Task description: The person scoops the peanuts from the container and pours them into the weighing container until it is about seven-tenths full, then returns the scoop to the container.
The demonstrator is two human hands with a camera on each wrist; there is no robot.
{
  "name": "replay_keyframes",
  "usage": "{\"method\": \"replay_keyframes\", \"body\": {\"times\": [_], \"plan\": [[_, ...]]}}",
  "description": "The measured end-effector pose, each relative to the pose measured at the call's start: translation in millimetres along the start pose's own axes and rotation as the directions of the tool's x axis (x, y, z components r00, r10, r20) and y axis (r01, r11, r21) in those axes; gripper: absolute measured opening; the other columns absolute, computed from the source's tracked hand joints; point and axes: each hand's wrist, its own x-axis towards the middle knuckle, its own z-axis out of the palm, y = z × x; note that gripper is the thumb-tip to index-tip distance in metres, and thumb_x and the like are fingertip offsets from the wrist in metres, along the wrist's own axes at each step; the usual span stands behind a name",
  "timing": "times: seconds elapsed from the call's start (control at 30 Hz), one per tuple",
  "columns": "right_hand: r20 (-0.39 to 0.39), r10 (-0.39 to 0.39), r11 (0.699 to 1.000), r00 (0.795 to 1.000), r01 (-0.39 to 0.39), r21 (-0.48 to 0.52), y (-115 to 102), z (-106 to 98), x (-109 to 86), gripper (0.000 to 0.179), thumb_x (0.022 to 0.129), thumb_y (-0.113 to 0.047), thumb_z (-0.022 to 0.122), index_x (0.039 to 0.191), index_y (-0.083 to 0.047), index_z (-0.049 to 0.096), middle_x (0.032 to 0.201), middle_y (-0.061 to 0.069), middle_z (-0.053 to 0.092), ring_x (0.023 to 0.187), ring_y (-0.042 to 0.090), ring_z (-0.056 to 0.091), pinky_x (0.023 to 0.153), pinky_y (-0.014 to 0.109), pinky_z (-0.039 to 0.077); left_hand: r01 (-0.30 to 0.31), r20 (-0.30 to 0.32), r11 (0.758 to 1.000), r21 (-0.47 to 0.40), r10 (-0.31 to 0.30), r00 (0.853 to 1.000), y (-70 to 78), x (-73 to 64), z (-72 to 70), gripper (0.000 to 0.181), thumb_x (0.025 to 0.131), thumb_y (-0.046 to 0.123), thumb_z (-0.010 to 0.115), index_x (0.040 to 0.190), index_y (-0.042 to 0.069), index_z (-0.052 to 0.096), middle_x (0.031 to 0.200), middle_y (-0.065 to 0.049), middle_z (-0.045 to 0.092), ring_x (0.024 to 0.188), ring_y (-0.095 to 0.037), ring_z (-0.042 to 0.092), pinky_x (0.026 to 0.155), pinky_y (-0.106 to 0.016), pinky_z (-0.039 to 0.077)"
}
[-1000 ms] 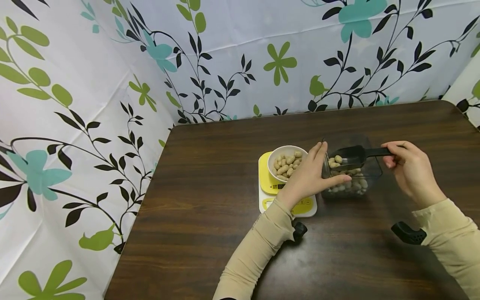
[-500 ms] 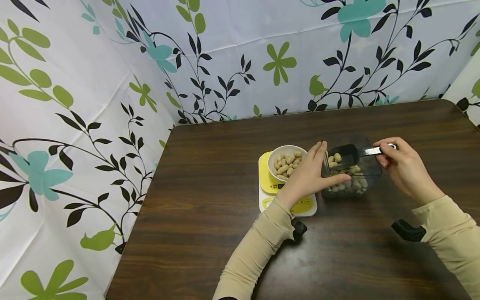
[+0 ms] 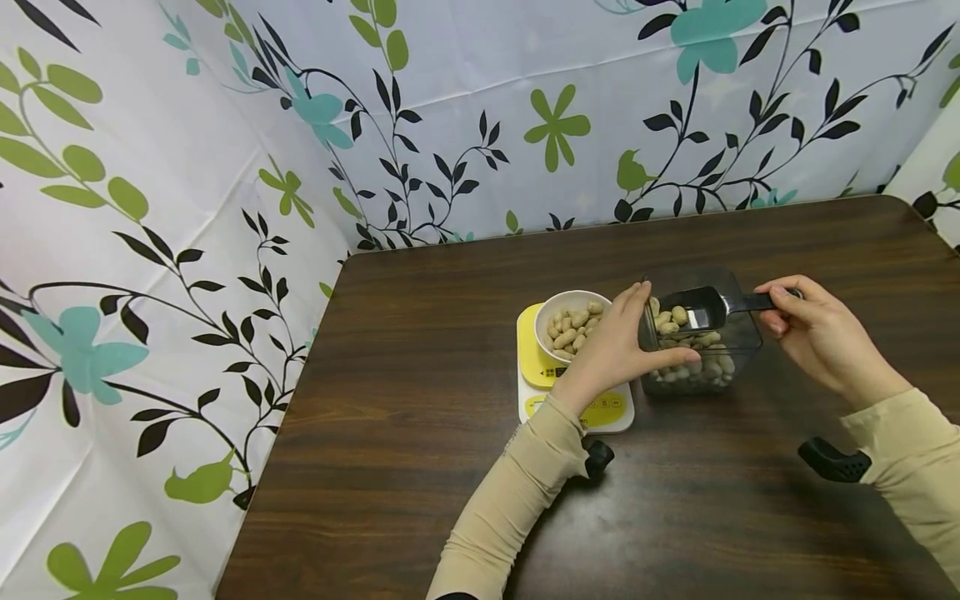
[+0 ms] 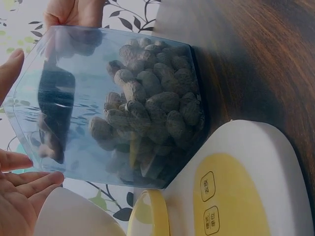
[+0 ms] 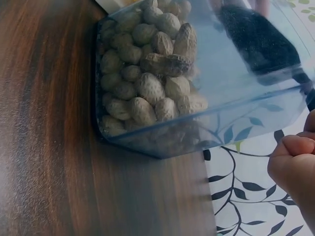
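A clear plastic bin stands right of the middle, its lower part filled with unshelled peanuts. My left hand lies at the bin's left side, fingers fairly straight against its wall and thumb stretched over the front rim. In my right hand I pinch the handle of a black scoop. Its blade is inside the bin, above the peanuts; the left wrist view shows the scoop through the wall. Beside my left hand a white bowl of peanuts sits on a yellow-and-white kitchen scale.
Everything stands on a dark wooden table. Behind it and to its left hangs a white curtain patterned with leaves and flowers. The scale's front is partly hidden by my left forearm.
The scoop has turned in my right hand, its handle glinting half a second ago and dark again now. My left hand, the bowl and the scale keep their places.
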Motion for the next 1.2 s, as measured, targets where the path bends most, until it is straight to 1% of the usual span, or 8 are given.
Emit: {"method": "replay_keyframes", "body": {"times": [0.13,0.27,0.4,0.53,0.63,0.83,1.1,1.2], "plan": [[0.028,0.023,0.999,0.999,-0.024,0.049,-0.9,-2.6,-5.2,0.025,0.101,-0.005,0.028,0.107,0.002,0.051,0.079,0.005,0.042,0.065,0.018,0.030,0.063,0.029,0.018,0.009,-0.006,1.000,0.004,-0.009,1.000,-0.2,0.1,0.7,0.101,0.075,0.064,0.063,0.151,0.026,0.008,0.157,0.006,0.014,0.144,-0.011,0.020,0.113,-0.032,0.030],[0.035,0.026,0.995,0.999,-0.029,0.093,-0.8,-3.3,-8.2,0.027,0.101,-0.005,0.027,0.108,0.004,0.052,0.081,0.007,0.042,0.066,0.020,0.027,0.063,0.029,0.019,0.011,-0.005,1.000,-0.007,-0.011,1.000,-0.3,-0.3,0.8,0.102,0.074,0.065,0.063,0.150,0.029,0.006,0.157,0.008,0.013,0.144,-0.010,0.020,0.113,-0.033,0.031],[0.037,0.022,0.991,0.999,-0.027,0.127,-1.3,-3.3,-8.7,0.028,0.101,-0.004,0.026,0.109,0.006,0.052,0.083,0.008,0.043,0.066,0.019,0.031,0.062,0.029,0.021,0.013,-0.003,1.000,-0.010,-0.013,1.000,-0.2,-1.3,0.5,0.102,0.075,0.066,0.063,0.150,0.030,0.004,0.157,0.008,0.013,0.144,-0.009,0.020,0.113,-0.033,0.031],[0.012,0.022,0.992,1.000,-0.024,0.127,-2.8,-3.5,-8.1,0.027,0.101,-0.004,0.028,0.109,0.005,0.052,0.086,0.007,0.042,0.066,0.018,0.037,0.062,0.029,0.022,0.011,-0.003,1.000,-0.003,-0.011,1.000,-0.1,-1.6,0.6,0.101,0.075,0.066,0.062,0.150,0.030,0.004,0.157,0.007,0.013,0.144,-0.010,0.020,0.113,-0.033,0.031],[0.001,0.023,0.992,1.000,-0.023,0.124,-4.1,-3.4,-7.5,0.027,0.101,-0.004,0.028,0.109,0.005,0.052,0.088,0.007,0.040,0.066,0.017,0.039,0.062,0.029,0.023,0.007,-0.004,1.000,0.002,-0.007,1.000,-0.2,-1.5,0.7,0.101,0.076,0.066,0.061,0.150,0.030,0.003,0.157,0.008,0.012,0.144,-0.010,0.020,0.113,-0.033,0.031],[0.022,0.007,0.978,1.000,-0.012,0.207,-7.1,-0.5,-3.6,0.029,0.101,-0.002,0.025,0.107,0.008,0.052,0.087,0.009,0.042,0.066,0.019,0.040,0.062,0.029,0.024,0.002,-0.020,1.000,0.005,-0.002,1.000,-1.2,-2.5,-2.2,0.102,0.075,0.066,0.062,0.150,0.030,0.002,0.157,0.008,0.010,0.144,-0.010,0.019,0.113,-0.033,0.030],[0.025,-0.037,0.974,0.999,0.030,0.224,-14.6,7.8,6.5,0.031,0.101,-0.002,0.024,0.105,0.009,0.052,0.084,0.009,0.043,0.063,0.020,0.031,0.061,0.029,0.021,0.006,-0.046,1.000,0.017,-0.006,0.999,-4.1,-3.6,-11.5,0.104,0.075,0.066,0.062,0.150,0.029,0.001,0.158,0.007,0.008,0.144,-0.011,0.018,0.114,-0.034,0.029],[0.021,-0.033,0.980,0.999,0.028,0.196,-17.3,12.6,10.9,0.028,0.101,-0.003,0.026,0.107,0.008,0.051,0.085,0.008,0.041,0.063,0.020,0.032,0.060,0.029,0.020,0.001,-0.059,1.000,0.023,0.000,0.998,-7.6,-4.2,-15.6,0.105,0.074,0.066,0.063,0.151,0.027,0.003,0.158,0.006,0.008,0.144,-0.012,0.019,0.113,-0.033,0.031]]}}
